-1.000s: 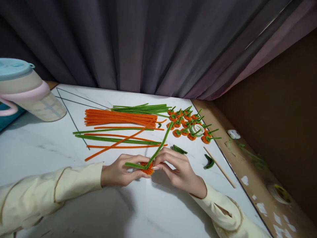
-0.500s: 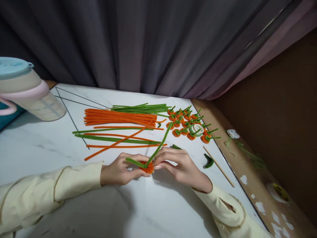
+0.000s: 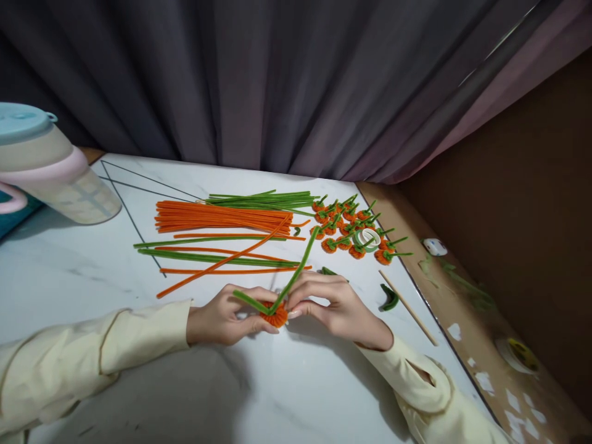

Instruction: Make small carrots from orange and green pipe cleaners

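Observation:
Between my hands is a small pumpkin (image 3: 275, 316) of orange pipe cleaner, held just above the white marbled tabletop. A green pipe cleaner (image 3: 298, 271) is attached at its top, bent into a V with a short end to the left and a longer one rising to the right. My left hand (image 3: 231, 314) pinches the pumpkin from the left, thumb below and fingers behind. From the right, the thumb and fingertips of my right hand (image 3: 330, 305) close at the pumpkin's edge. What exactly those fingertips grip is hidden.
Orange pipe cleaners (image 3: 217, 217) and green ones (image 3: 263, 199) lie in bundles, with loose strands in front. Several finished pumpkins (image 3: 345, 243) surround a tape roll (image 3: 369, 238) at the right. A wooden stick (image 3: 409, 308) lies near the table's right edge; a large bottle (image 3: 87, 191) stands left.
The pumpkin has tilted slightly, so more of its ribbed orange side shows. Both hands stay in nearly the same grip, and the view has shifted slightly.

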